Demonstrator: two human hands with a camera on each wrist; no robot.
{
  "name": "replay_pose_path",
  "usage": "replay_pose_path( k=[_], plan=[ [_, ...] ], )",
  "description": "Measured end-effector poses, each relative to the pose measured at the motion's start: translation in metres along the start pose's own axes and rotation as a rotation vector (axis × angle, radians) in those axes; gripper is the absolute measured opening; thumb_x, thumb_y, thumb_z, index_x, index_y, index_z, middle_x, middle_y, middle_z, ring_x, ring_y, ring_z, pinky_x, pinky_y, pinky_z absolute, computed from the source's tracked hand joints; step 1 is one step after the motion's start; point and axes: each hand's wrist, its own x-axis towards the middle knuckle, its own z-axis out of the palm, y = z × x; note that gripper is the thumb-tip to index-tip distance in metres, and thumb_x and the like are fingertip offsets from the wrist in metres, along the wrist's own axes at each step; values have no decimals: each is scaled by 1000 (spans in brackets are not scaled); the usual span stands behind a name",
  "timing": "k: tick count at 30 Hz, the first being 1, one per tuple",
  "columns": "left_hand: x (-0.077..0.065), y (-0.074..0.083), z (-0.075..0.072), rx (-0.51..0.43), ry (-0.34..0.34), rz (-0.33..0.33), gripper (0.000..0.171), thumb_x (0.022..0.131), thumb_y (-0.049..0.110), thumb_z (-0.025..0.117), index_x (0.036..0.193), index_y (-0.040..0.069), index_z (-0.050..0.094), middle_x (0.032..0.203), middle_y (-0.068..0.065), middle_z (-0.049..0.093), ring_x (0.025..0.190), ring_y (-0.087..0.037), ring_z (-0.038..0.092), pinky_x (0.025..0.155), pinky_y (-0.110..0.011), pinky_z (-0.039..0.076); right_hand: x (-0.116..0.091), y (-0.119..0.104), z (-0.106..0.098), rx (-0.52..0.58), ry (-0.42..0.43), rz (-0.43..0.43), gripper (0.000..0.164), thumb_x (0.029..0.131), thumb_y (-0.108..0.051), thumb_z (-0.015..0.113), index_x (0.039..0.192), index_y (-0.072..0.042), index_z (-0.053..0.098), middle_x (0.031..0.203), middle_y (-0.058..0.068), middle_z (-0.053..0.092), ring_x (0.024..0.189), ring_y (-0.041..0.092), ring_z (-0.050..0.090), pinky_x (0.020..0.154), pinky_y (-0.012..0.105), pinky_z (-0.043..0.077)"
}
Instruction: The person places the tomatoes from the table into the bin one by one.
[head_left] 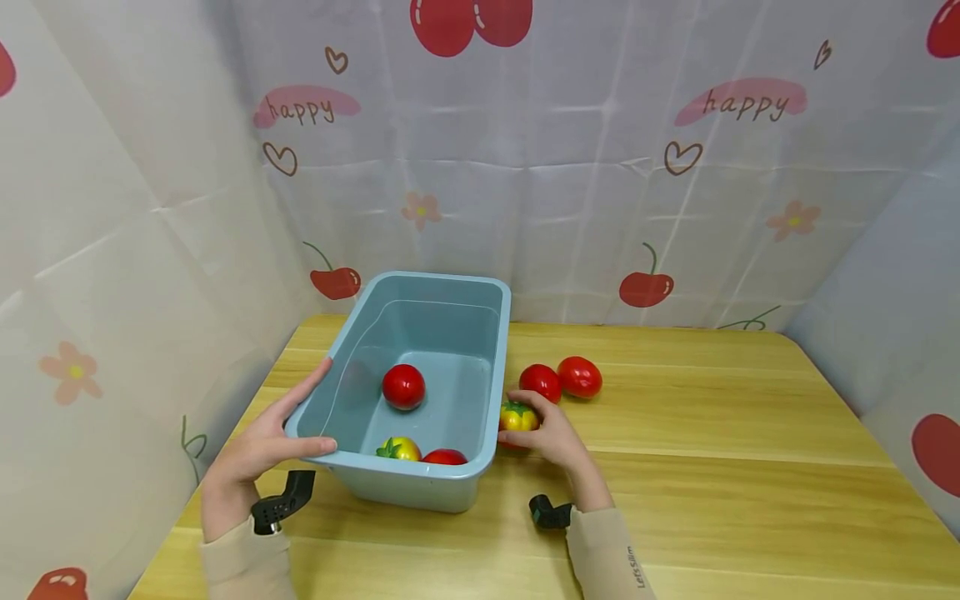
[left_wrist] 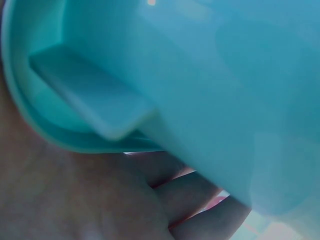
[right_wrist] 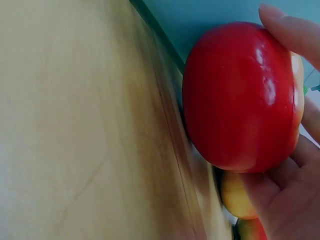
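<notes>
Three tomatoes show inside the blue bin [head_left: 416, 493], which sits left of centre in the head view: a red tomato [head_left: 403, 387] mid-floor, a yellow-topped tomato [head_left: 400, 449] and another red tomato [head_left: 446, 457] at the near end, both partly hidden by the rim. Only the left wrist view shows the ledge [left_wrist: 95, 95] under the bin's rim; there the left hand [head_left: 258, 446] lies spread against the outside, its thumb along the near rim in the head view. At centre-right, the right hand [head_left: 551, 429] curls thumb and fingers round a held tomato [head_left: 519, 415], just beside the bin wall. The head view shows its yellow top and green leaves, the right wrist view its glossy red side. Two loose tomatoes [head_left: 580, 377] lie beyond on the wooden table [head_left: 712, 483].
</notes>
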Motion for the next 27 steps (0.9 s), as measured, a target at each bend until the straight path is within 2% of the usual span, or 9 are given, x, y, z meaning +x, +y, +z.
replay_pose_path(
  k=[9,19,23,27],
  plan=[
    [0,-1,1,-2,-3,4,92,78,2,69,152,19,16,145,-26,17,115,-51,34,78,-34,50,-3,-2,-1,-43,-40,39,67,69,-22,84,128,-17,54,122,7,54,103,27,50,90,45,43],
    [0,0,1,-3,-3,-4,92,79,2,68,152,20,16,145,-26,17,115,-51,34,78,-34,50,-9,-19,-21,-63,-5,-30,69,71,-25,82,131,-14,51,128,6,52,106,28,50,90,43,44],
    [0,1,1,-4,-4,-4,92,79,1,68,152,20,16,146,-26,17,115,-51,34,78,-34,50,-15,-34,-27,-49,-2,-34,68,73,-19,80,133,-10,49,130,11,50,108,31,48,89,44,45],
    [0,1,1,-9,-7,-1,92,79,1,68,152,19,16,145,-26,16,115,-51,33,78,-33,50,-21,-50,-31,-55,23,-37,68,74,-20,80,133,-10,49,128,12,50,109,32,48,88,45,46]
  ],
)
